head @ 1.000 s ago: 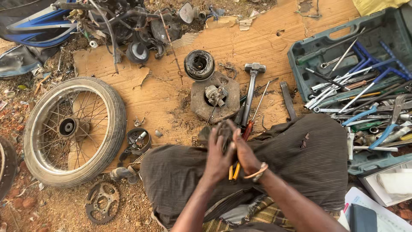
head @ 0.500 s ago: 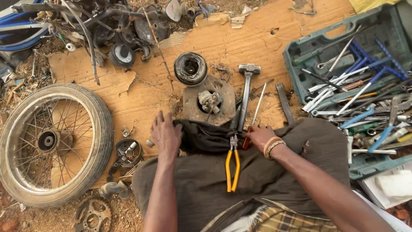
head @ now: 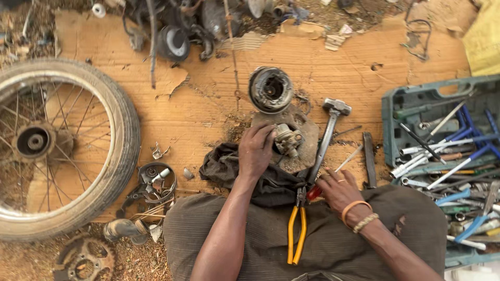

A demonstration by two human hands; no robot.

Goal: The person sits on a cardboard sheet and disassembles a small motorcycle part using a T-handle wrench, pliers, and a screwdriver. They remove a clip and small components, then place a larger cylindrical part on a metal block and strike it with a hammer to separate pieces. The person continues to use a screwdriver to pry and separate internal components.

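Observation:
My left hand (head: 256,151) rests on the edge of a flat greasy metal plate (head: 302,148) that carries a small grey mechanical part (head: 288,139); its fingers touch that part. A dark rag (head: 229,166) lies under the wrist. My right hand (head: 339,190), with bracelets at the wrist, closes around the red handle of a screwdriver (head: 314,191) beside a hammer (head: 327,132). Yellow-handled pliers (head: 297,229) lie on my lap. A round black drum part (head: 270,89) sits just beyond the plate.
A spoked wheel with tyre (head: 57,145) lies at the left. An open green tool case (head: 448,161) full of wrenches and screwdrivers stands at the right. Small parts (head: 156,182), a sprocket (head: 86,259) and a heap of dark engine scrap (head: 177,31) lie about on the cardboard sheet (head: 208,99).
My left hand moved right from the rag onto the metal plate and its part. My right hand slid down to the red screwdriver handle. The camera has leaned closer.

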